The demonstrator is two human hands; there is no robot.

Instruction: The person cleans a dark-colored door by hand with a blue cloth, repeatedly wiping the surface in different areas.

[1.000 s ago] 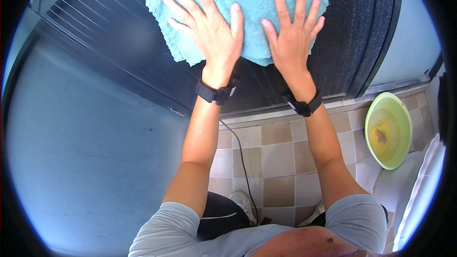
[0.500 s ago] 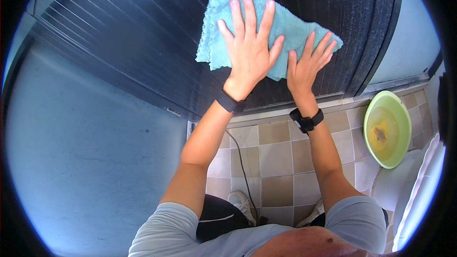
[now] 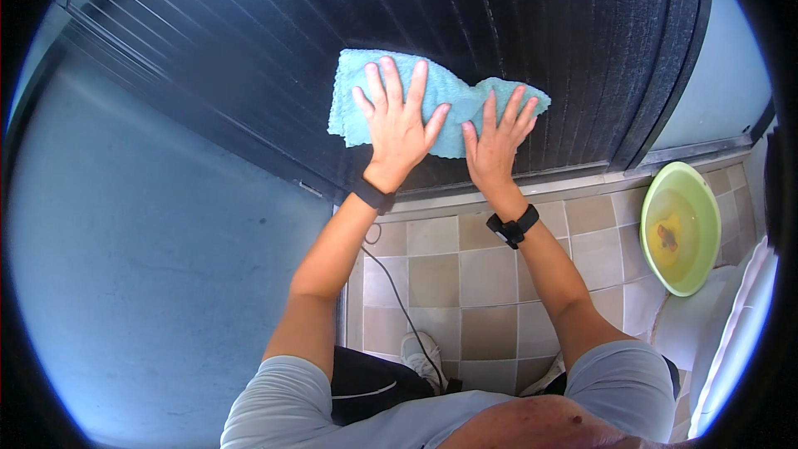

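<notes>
A light blue cloth (image 3: 453,104) lies spread against a dark, grooved door panel (image 3: 416,0). My left hand (image 3: 399,126) presses flat on the cloth's left part, fingers spread. On its right part rests my right hand (image 3: 497,145), also flat with fingers apart. The cloth is creased between the two hands. Neither hand is closed round it. Faint streaks run along the panel's grooves. A dark band sits on my left wrist, and a black strap with a small device on my right.
On the tiled floor (image 3: 490,274) at the right stands a green basin (image 3: 716,224) with water and an orange-yellow shape in it. A thin dark cable (image 3: 395,291) runs across the tiles by my shoe (image 3: 420,353). A large blue-grey panel (image 3: 166,283) fills the left.
Both hands and the cloth have moved down the panel and a little to the left. The cloth's right part now bunches up closer to its left part.
</notes>
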